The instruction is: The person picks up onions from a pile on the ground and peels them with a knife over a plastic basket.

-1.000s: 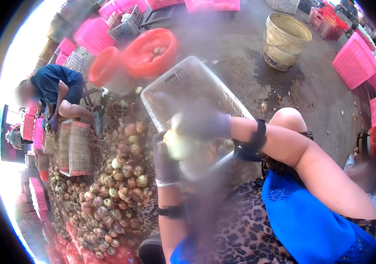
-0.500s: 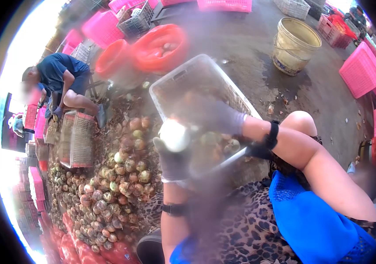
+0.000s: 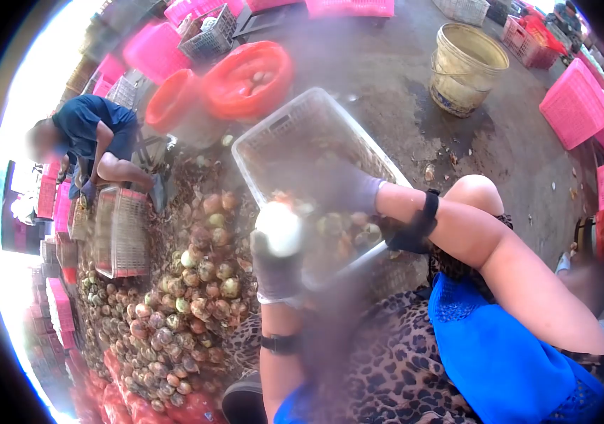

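Observation:
A peeled white onion sits in my left hand, whose gloved fingers are wrapped round it from below. My right hand, also gloved, is beside the onion's upper right, over the pale plastic crate. Its fingers are blurred but look curled together; what they hold cannot be made out. A small reddish-brown bit, perhaps skin, shows at the onion's top. Inside the crate, unclear round shapes, perhaps onions, lie below my right wrist. Left of my hands spreads a heap of unpeeled onions on the ground.
Two red tubs stand beyond the crate, and a dirty white bucket is at upper right. At left, a person bends beside an upright crate. Pink baskets line the right side. Red mesh sacks lie at lower left.
The view has shifted slightly, so the surroundings sit a little further left. Both hands stay close together at the onion, and the left still holds it.

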`<action>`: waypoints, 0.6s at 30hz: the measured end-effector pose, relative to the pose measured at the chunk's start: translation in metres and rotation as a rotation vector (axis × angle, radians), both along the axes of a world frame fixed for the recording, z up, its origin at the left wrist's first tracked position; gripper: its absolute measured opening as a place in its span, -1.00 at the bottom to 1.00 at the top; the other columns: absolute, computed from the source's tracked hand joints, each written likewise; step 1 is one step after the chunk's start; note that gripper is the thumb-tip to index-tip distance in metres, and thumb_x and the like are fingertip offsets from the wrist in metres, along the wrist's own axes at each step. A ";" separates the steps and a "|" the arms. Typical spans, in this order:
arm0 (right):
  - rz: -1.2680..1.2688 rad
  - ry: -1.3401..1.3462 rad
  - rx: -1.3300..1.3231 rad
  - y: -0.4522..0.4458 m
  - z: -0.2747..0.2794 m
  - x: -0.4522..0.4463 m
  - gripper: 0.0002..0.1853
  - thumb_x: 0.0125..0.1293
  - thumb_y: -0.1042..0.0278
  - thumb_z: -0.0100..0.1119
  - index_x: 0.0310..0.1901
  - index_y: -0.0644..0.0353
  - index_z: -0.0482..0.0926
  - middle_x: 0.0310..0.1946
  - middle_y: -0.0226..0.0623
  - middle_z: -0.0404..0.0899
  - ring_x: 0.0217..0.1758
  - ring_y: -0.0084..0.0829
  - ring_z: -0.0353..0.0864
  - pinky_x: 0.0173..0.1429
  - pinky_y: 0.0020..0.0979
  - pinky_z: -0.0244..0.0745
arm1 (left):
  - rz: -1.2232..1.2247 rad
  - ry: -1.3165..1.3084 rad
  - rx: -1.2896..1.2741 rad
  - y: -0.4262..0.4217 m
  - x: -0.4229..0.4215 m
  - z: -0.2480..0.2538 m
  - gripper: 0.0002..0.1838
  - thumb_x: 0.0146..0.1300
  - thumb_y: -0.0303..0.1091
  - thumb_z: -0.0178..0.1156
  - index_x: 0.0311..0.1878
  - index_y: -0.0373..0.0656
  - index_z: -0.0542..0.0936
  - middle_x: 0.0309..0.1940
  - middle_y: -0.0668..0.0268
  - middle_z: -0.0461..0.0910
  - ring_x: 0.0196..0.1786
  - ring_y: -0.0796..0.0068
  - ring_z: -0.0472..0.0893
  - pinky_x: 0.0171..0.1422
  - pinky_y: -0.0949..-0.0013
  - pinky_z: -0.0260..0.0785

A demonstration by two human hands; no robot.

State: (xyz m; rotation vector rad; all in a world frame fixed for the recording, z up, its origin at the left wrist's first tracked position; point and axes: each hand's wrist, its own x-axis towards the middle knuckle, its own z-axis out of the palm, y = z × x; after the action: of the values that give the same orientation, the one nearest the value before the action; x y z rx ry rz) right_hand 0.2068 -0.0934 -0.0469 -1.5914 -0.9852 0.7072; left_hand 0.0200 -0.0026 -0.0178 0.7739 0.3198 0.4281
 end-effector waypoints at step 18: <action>0.107 -0.235 -0.033 -0.020 0.022 -0.003 -0.46 0.51 0.09 0.12 0.45 0.02 0.38 -0.23 -0.06 0.67 -0.29 -0.33 0.63 -0.11 -0.30 0.54 | 0.107 0.258 0.371 0.005 -0.014 0.010 -0.08 -0.11 -0.01 0.56 0.29 -0.25 0.39 0.04 0.15 0.54 0.08 0.24 0.60 0.18 0.21 0.55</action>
State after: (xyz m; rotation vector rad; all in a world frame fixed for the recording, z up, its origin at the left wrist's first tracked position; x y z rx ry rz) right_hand 0.2035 -0.1139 -0.0253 -1.6874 -1.2431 0.6207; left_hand 0.0061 0.0023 -0.0079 1.1828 0.5335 0.4956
